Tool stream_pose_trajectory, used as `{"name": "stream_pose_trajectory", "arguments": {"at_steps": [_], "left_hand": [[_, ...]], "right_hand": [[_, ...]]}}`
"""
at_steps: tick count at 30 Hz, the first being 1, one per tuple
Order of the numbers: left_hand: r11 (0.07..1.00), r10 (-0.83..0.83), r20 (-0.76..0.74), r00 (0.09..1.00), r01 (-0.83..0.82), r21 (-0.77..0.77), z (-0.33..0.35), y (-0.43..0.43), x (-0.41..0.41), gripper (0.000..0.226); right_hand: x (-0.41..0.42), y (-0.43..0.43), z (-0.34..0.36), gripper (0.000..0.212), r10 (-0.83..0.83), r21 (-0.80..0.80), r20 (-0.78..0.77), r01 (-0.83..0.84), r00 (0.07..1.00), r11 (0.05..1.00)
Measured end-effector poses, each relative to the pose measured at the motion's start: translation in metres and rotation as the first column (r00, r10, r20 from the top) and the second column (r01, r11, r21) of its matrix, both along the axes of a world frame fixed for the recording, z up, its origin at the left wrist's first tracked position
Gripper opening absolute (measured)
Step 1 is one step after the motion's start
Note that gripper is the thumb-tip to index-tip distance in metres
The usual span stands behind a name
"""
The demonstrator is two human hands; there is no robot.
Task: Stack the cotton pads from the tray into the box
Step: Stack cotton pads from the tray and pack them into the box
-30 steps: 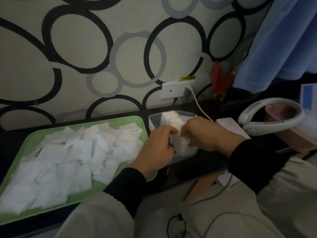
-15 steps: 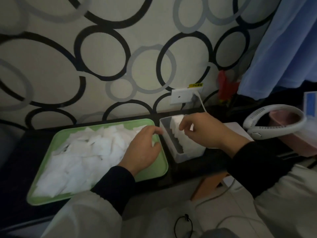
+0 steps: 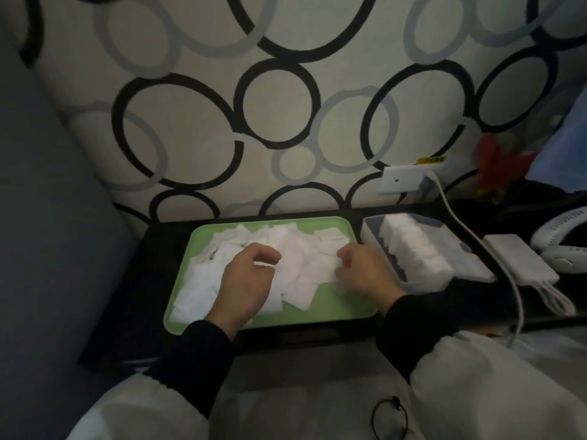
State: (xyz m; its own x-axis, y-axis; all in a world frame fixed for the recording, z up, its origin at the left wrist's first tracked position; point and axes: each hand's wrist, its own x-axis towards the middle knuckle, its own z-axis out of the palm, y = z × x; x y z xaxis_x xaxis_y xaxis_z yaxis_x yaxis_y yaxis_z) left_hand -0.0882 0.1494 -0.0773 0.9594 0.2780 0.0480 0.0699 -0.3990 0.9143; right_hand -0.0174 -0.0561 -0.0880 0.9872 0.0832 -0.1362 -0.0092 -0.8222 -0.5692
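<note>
Many cotton pads (image 3: pixel 295 265) lie loose in the tray (image 3: pixel 333 308). The right hand (image 3: pixel 362 271) pinches some, while the left hand (image 3: pixel 247 281) has its fingers loosely curled and empty. It would be best to square their edges before filling the box (image 3: pixel 470 266).

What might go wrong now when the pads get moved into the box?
1. The loose pads overlap in a heap on the green tray, so the right hand, its fingers curled into them, may lift several at once or crumple one.
2. The box already holds a long row of pads; squeezing in more could push it crooked.
3. The white cable runs right beside the box, so a sleeve might snag it.
</note>
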Motion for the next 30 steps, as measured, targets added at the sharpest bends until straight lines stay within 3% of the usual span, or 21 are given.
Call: {"name": "stream_pose_trajectory", "arguments": {"at_steps": [9,19,22,24,26,30], "left_hand": [[0.997,-0.035,-0.081,0.996,0.040,0.066,-0.010,0.027,0.007,0.027],[0.989,-0.095,-0.094,0.991,0.104,0.101,-0.007,0.023,0.007,0.026],[0.990,-0.100,-0.109,0.989,0.110,0.088,-0.004,0.019,0.004,0.024],[0.993,-0.100,-0.104,0.990,0.106,0.053,-0.003,0.016,0.003,0.023],[0.995,-0.095,-0.094,0.991,0.093,-0.025,-0.003,0.012,0.003,0.019],[0.976,-0.123,-0.092,0.988,0.103,-0.194,-0.001,-0.001,0.003,0.023]], "right_hand": [[0.017,0.023,-0.011,0.068,-0.137,-0.011,-0.011,0.137,0.990,0.990],[0.015,0.022,0.006,0.027,-0.105,0.029,-0.049,0.106,0.993,0.994],[0.011,0.017,0.013,0.017,-0.104,0.140,-0.006,0.104,0.995,0.985],[0.008,0.014,0.015,0.008,-0.129,0.349,-0.078,0.149,0.989,0.925],[0.003,0.016,0.019,0.006,-0.119,0.552,-0.219,0.224,0.968,0.803],[-0.010,0.022,0.025,0.004,0.038,0.782,-0.364,0.283,0.930,0.555]]}}
